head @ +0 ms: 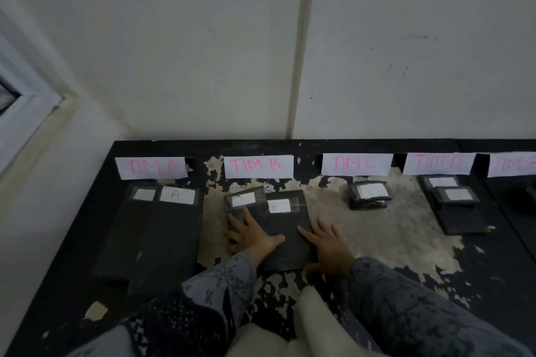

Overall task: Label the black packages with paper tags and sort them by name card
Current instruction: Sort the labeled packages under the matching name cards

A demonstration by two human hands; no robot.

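Packages lie in groups on a black surface (72,240) whose paint has peeled off in pale, rough patches. Each one is flat, black and wrapped in shiny plastic, with a white paper tag taped near its top.

Five white name cards stand along the wall with pink letters. Card TIM A (150,167) has two long packages below it; one tag (177,195) reads A. Card TIM B (258,166) has a big square package (285,229) tagged B (279,206), and a small package (246,203) beside it, touching its left edge. Card TIM C (356,164) has a small thick stack (369,195). The fourth card (439,163) has three packages in a pile (456,207). The fifth card (512,164) is cut off at the edge.

The left hand (252,235) lies flat with fingers spread over the small package and the big one. The right hand (326,243) lies flat and spread on the big package's right edge. Both sleeves are grey with a dark pattern.
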